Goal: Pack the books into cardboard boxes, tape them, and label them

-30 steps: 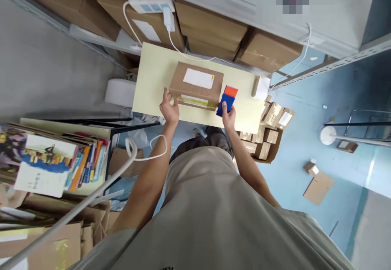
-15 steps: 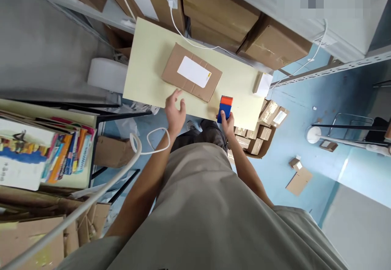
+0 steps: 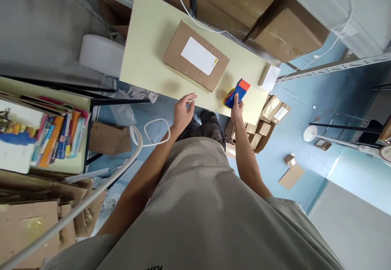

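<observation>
A brown cardboard box [image 3: 195,56] with a white label lies flat on the pale yellow table [image 3: 146,46]. My left hand [image 3: 182,111] hovers off the table's near edge, fingers loosely curled and apart, holding nothing. My right hand [image 3: 237,109] grips a blue and orange tape dispenser [image 3: 237,93] at the table's near right edge, just right of the box. A yellow roll shows at the dispenser's lower end.
Large cardboard boxes [image 3: 284,25] sit on shelves behind the table, with a white cable [image 3: 198,23] trailing onto it. A small white box [image 3: 269,77] lies at the table's right end. Small parcels [image 3: 269,115] fill a carton on the blue floor. Books [image 3: 51,135] are stacked at left.
My left hand let go of the box, which now lies flat, and drew back off the table edge. My right hand tilted the tape dispenser and shifted slightly right.
</observation>
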`<state>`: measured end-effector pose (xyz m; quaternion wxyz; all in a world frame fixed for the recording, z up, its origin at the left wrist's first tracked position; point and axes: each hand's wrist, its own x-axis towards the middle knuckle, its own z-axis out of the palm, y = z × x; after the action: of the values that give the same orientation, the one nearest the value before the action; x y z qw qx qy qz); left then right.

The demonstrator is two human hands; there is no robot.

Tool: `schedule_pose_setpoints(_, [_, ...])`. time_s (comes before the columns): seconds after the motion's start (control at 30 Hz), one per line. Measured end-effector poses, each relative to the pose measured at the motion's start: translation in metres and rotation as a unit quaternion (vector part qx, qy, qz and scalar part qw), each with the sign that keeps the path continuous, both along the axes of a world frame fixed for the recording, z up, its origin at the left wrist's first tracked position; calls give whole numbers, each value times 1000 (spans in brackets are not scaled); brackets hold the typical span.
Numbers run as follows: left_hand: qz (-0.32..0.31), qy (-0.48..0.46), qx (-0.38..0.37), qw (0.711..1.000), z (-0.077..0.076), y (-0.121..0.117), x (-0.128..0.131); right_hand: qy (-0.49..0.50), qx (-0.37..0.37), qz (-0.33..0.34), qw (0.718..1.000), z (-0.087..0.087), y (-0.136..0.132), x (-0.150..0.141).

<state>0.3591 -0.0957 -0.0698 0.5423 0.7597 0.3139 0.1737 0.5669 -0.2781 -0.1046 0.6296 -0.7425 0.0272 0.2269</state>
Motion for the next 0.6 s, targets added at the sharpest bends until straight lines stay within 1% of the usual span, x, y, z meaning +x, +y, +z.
schedule_pose_setpoints(0.07, [-9,6,-12,1000,-2,-5,-2,16,-4,22,1000,2,1,-15])
schedule_pose_setpoints(0.17, [-21,10,-25,999,-3,-8,-2,71,-2,68,995,9,-6,-60])
schedule_pose_setpoints(0.27, [-17,10,-39,999,-3,-6,-3,158,-3,116,981,15,-20,-110])
schedule_pose_setpoints(0.33, [-13,10,-53,998,-3,-4,-4,185,-4,134,974,18,-31,-134])
schedule_pose_setpoints(0.37, [-14,11,-62,998,-3,-2,-5,188,-6,145,971,19,-35,-142])
schedule_pose_setpoints(0.47, [-27,17,-84,996,-4,2,-7,174,-24,194,965,23,-43,-148])
schedule_pose_setpoints(0.53, [-47,25,-93,994,-5,4,-6,155,-45,229,960,24,-45,-143])
schedule_pose_setpoints(0.6, [-76,32,-103,991,-4,6,-5,115,-81,258,956,25,-45,-133])
